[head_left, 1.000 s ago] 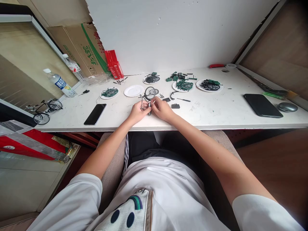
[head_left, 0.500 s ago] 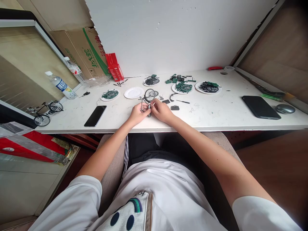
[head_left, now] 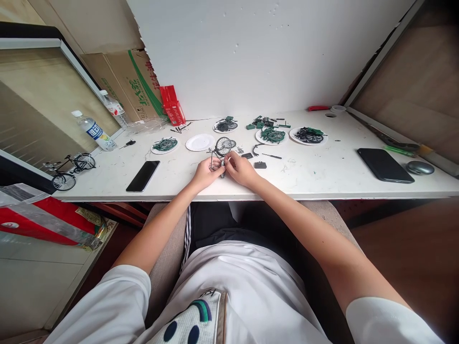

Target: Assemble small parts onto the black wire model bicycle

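Near the table's front edge, a dark model bicycle stands between my hands, its spoked wheel showing above them. My left hand is closed around its lower part. The fingers of my right hand are pinched together against the same part from the right. Just what the fingertips grip there is hidden. Close by on the right lie a small dark block, a flat dark piece, a curved black part and a thin screwdriver-like tool.
Paper plates of model parts and a white plate line the back. A finished-looking model bicycle stands left, near a phone and bottles. At right lie a dark tablet-like device and a mouse.
The whole view has shifted slightly, with the table appearing a little lower. Both hands stay at the model bicycle in nearly the same pose.
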Demonstrator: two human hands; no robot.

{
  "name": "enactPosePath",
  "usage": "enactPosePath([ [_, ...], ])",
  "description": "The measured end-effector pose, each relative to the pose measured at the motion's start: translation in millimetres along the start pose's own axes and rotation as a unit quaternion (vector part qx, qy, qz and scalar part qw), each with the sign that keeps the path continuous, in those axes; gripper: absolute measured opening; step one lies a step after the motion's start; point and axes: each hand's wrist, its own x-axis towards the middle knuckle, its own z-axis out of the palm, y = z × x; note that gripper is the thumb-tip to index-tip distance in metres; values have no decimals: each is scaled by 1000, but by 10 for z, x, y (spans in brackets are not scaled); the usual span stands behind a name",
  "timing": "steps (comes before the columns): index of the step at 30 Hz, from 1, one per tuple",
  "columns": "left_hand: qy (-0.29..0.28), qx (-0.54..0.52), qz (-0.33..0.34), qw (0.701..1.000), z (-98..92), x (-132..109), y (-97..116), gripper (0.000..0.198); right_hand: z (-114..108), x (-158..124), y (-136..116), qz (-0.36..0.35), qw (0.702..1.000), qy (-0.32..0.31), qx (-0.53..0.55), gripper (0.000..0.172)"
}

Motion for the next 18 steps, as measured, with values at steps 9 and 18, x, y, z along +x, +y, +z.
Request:
enactPosePath([
  [9,12,-13,8,1000,-9,38,-55,40,5,-3,10,-15,1000,4,23,21],
  [18,37,-43,1,998,2,28,20,43,-4,-12,18,-35,996,-8,76,24],
])
